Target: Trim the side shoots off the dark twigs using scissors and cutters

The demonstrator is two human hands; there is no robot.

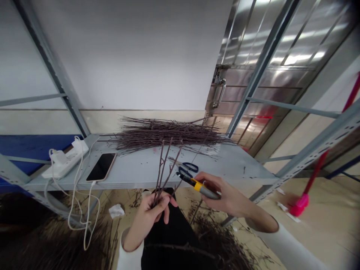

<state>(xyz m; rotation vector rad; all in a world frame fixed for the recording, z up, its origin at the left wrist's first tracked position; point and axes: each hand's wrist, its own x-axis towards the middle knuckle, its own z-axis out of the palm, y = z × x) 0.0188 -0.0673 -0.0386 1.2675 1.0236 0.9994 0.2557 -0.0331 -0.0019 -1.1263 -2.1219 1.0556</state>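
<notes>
My left hand is closed around the base of a few thin brown twigs that stand upright in front of the shelf edge. My right hand grips a yellow and grey cutter, its dark tip pointing left toward the twigs. Just behind the cutter, blue-handled scissors lie on the grey metal shelf. A large pile of cut twigs lies across the back of the shelf.
A phone lies face up on the shelf's left part, cabled to a white power strip. Grey rack uprights stand left and right. Loose twigs litter the floor below. A red mop base sits at right.
</notes>
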